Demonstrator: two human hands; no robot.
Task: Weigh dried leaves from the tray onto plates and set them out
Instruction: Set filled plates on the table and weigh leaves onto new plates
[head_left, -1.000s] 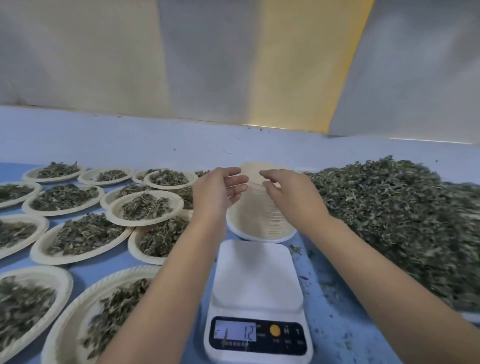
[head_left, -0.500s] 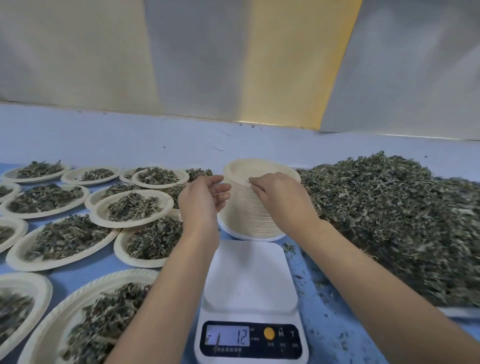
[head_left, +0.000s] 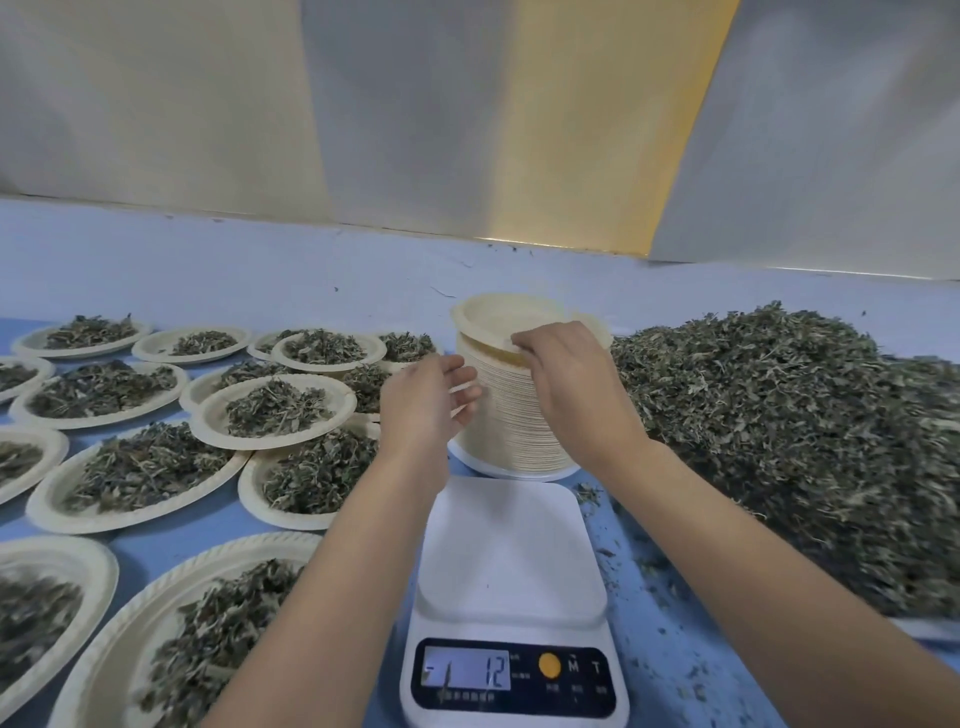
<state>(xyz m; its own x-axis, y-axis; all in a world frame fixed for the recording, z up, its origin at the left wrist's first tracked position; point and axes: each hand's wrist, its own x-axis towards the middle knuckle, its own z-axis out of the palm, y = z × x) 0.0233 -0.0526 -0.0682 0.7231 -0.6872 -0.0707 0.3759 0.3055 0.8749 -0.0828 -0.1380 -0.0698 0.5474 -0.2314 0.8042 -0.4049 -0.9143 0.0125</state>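
A tall stack of cream paper plates (head_left: 511, 415) stands behind the white digital scale (head_left: 511, 561), whose platform is bare and whose display shows 12. My right hand (head_left: 571, 384) pinches the rim of the top plate (head_left: 498, 317) and tilts it up off the stack. My left hand (head_left: 426, 405) hovers at the stack's left side, fingers loosely curled and holding nothing. A big heap of dried green leaves (head_left: 789, 447) lies on a tray at the right.
Several plates filled with leaves (head_left: 275, 405) cover the blue table (head_left: 202, 525) on the left, some overlapping. Loose leaf crumbs (head_left: 670, 665) lie scattered right of the scale. A pale wall runs behind the table.
My right hand has lifted the top plate's near edge off the stack. My left hand has drawn slightly away from the stack. The view has shifted a little.
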